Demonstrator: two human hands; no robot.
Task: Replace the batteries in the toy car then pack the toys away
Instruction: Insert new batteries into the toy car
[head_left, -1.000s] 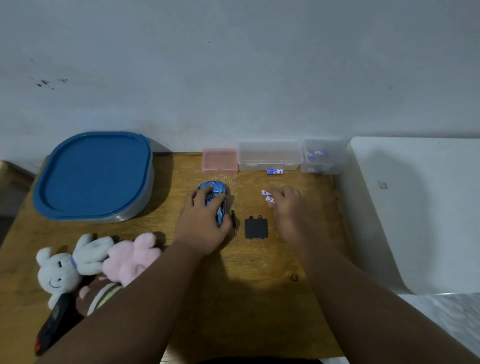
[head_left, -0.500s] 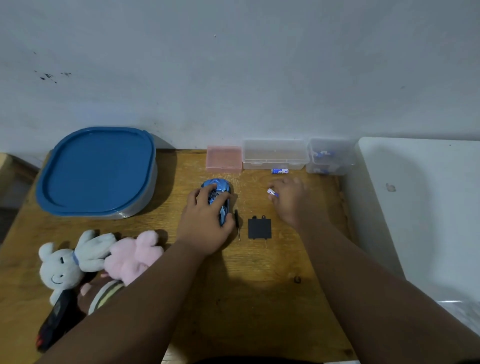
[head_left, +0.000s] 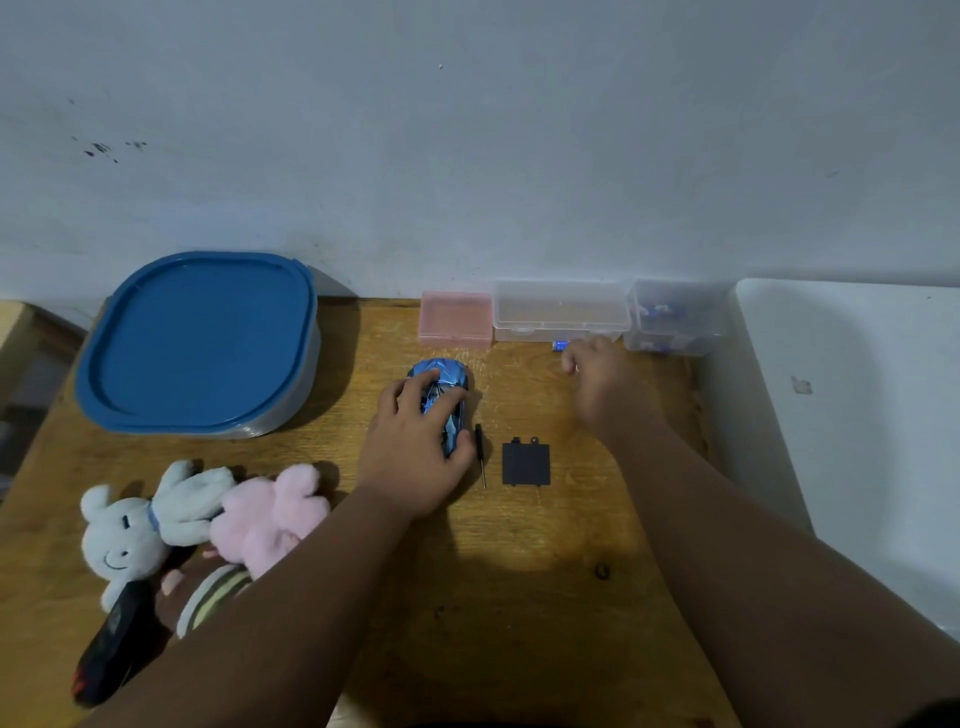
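**A:** What lies closest, at the near left corner of the worktop (head_left: 519, 613)?

**B:** A black and red gadget (head_left: 111, 654), with a striped soft toy (head_left: 213, 597) just beside it. A little further in is a white plush rabbit (head_left: 130, 525), with a pink plush (head_left: 270, 514) touching its side. The left forearm crosses above the striped one.

**A:** And the middle?

**B:** The left hand (head_left: 415, 452) lies on the toy car (head_left: 441, 395). Its fingers are spread and curled over the blue roof, gripping the car against the wood. The car's nose points at the far edge. A small black screwdriver (head_left: 480, 452) lies just beside the thumb. To its right, apart from it, is the flat black battery cover (head_left: 525, 464).

**A:** The right hand?

**B:** The right hand (head_left: 597, 379) is further back, toward the far right corner. I see it from behind with its fingers curled under, and I cannot tell whether they hold anything. Its fingertips are just beside a blue battery (head_left: 560, 344), which lies in front of the clear box (head_left: 558, 312).

**A:** What lines the far edge?

**B:** A big container with a blue lid (head_left: 200, 340) fills the far left corner. The others sit side by side along the wall: a pink box (head_left: 456, 318), the long clear box, and a small clear tub (head_left: 672, 317) with blue batteries inside.
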